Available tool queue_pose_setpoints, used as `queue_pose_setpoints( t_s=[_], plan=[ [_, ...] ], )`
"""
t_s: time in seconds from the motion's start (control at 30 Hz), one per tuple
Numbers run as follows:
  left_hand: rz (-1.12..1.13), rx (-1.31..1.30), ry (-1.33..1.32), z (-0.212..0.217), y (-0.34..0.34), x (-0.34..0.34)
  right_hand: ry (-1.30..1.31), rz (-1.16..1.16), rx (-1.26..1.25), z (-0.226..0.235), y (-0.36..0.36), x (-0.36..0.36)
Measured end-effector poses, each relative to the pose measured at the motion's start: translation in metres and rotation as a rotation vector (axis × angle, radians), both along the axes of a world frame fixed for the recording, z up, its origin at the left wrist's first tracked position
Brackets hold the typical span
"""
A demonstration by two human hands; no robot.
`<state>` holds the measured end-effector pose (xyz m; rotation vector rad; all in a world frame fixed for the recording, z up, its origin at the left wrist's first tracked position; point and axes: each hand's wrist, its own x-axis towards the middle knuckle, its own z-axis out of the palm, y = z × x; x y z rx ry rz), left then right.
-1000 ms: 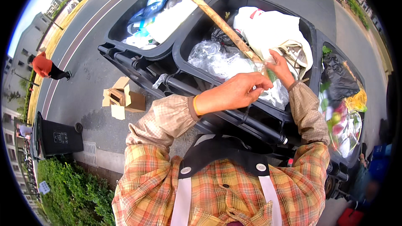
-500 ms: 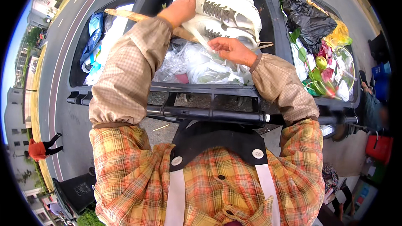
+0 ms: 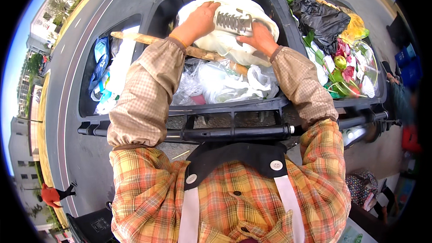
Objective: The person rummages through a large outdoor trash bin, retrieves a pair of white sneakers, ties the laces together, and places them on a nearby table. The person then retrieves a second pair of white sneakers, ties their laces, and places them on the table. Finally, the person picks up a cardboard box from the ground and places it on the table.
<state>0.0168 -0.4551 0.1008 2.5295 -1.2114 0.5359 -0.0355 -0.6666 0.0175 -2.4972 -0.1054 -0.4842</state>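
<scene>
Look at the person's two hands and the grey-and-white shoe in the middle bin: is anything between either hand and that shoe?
Nothing visible. The left hand and right hand both rest directly on the shoe, which lies atop a white bag in the middle bin.

I am looking at an outdoor street: grey asphalt road [image 3: 85,63] with painted lines, three open wheeled rubbish bins [image 3: 234,108] full of bagged waste, buildings [image 3: 27,90] and trees along the roadside.
</scene>
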Motion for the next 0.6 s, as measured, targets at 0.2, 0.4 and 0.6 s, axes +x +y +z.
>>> queue_pose_setpoints(
  t_s=[0.2,0.4,0.6],
  plan=[
    [0.036,-0.157,0.098,-0.012,-0.006,-0.004,-0.017,0.034,0.776,0.007,0.024,0.024],
    [0.072,-0.419,0.490,0.014,-0.007,0.001,-0.295,-0.003,0.504,0.069,0.058,-0.074],
    [0.227,-0.607,0.696,-0.016,0.049,0.017,-0.444,-0.037,0.600,0.114,0.014,-0.133]
  ],
)
